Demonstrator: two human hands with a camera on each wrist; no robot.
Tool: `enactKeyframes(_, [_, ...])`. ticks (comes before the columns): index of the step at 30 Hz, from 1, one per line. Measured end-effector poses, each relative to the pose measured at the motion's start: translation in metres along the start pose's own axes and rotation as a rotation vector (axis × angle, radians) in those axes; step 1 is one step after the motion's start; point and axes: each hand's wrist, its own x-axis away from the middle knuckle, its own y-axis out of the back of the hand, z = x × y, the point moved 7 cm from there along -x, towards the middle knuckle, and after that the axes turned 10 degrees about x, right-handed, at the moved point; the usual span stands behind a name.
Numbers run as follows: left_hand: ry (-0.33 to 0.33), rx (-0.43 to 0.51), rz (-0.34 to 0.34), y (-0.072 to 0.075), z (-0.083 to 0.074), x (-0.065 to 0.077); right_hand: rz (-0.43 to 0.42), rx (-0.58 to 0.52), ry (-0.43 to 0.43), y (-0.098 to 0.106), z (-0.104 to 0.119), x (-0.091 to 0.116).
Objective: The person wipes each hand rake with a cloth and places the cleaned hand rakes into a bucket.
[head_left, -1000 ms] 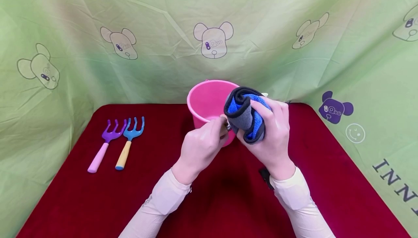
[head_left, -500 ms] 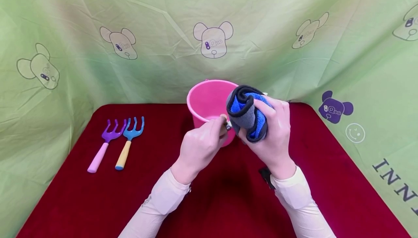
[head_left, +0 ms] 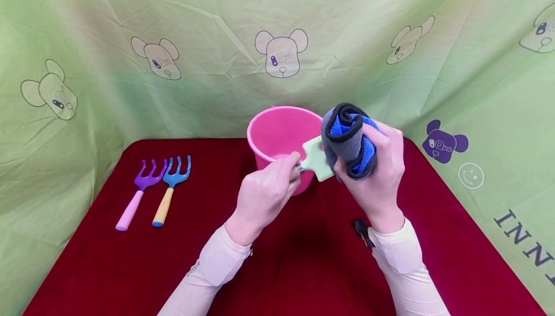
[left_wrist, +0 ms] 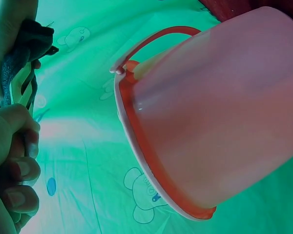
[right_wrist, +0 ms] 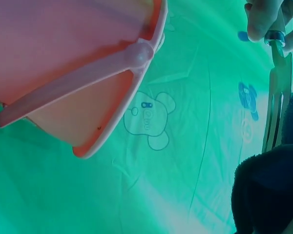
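In the head view my left hand (head_left: 262,195) grips a small garden spade (head_left: 316,162) by its handle, which my fingers mostly hide. A metal collar joins the handle to a pale green blade that points right. My right hand (head_left: 383,176) holds a rolled blue and grey cloth (head_left: 353,145) with black edging over the far end of the blade. In the right wrist view the blade (right_wrist: 273,97) shows slots through it, and the dark cloth (right_wrist: 263,190) overlaps its end. Both hands are above the table, in front of the pink bucket (head_left: 252,145).
On the red table cover (head_left: 208,268), at left, lie a purple hand fork (head_left: 147,180) with a pink handle and a blue hand fork (head_left: 177,177) with a yellow handle. A green printed curtain (head_left: 217,85) encloses the back and sides.
My right hand has moved right and slightly up with the cloth, uncovering much of the spade's green blade. My left hand has barely moved; bucket and forks stay in place.
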Motion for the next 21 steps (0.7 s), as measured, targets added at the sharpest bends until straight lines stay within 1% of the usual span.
enactKeyframes(7, [-0.007,0.001,-0.010,0.001,0.001,0.000,-0.037,0.015,-0.016,0.006,-0.007,-0.002])
enactKeyframes(11, [0.017,-0.004,-0.055,0.004,0.004,-0.002,-0.050,0.045,-0.031,0.008,-0.016,-0.003])
enactKeyframes(14, [0.057,-0.005,-0.092,0.009,0.008,-0.003,-0.059,0.068,-0.050,0.010,-0.022,-0.005])
enactKeyframes(16, [0.093,0.008,-0.100,0.011,0.013,-0.003,-0.073,0.087,-0.067,0.012,-0.025,-0.006])
enactKeyframes(19, [0.165,0.038,-0.076,0.012,0.022,-0.002,-0.114,0.105,-0.099,0.016,-0.029,-0.009])
enactKeyframes(21, [0.230,0.080,-0.050,0.013,0.031,-0.001,-0.136,0.116,-0.118,0.019,-0.030,-0.010])
